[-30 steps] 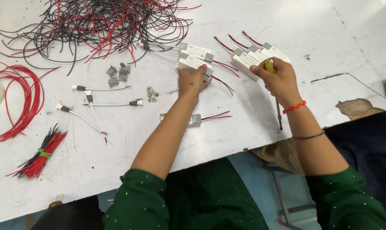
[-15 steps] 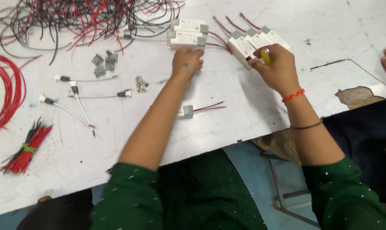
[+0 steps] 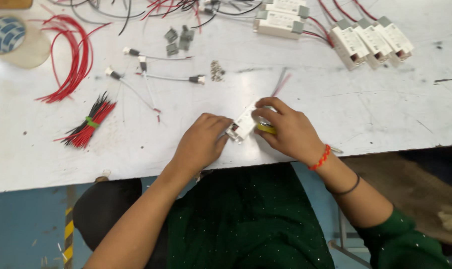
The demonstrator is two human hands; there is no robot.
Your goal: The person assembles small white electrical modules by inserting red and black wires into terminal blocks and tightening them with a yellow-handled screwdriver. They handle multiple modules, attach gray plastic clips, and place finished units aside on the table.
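Note:
Both hands meet near the front edge of the white table [image 3: 375, 109]. My left hand [image 3: 202, 142] grips one end of a small white box-shaped electrical unit [image 3: 242, 124] with red and grey wires trailing from its far end. My right hand [image 3: 284, 130] holds the same unit's other side, and a yellow-handled tool [image 3: 267, 129] shows under its fingers. A red bracelet and a dark band circle my right wrist.
Three finished white units [image 3: 371, 39] lie at the back right, two more [image 3: 280, 19] at the back centre. Loose red wires [image 3: 74, 62], a bundle of red and black wires [image 3: 89, 124], wired connectors [image 3: 151, 74], grey clips [image 3: 178, 39], screws [image 3: 217, 71] and a tape roll [image 3: 5, 34] lie left.
Both hands have drawn back from the finished units at the rear to the front edge. They now hold the single white unit that lay alone in the middle.

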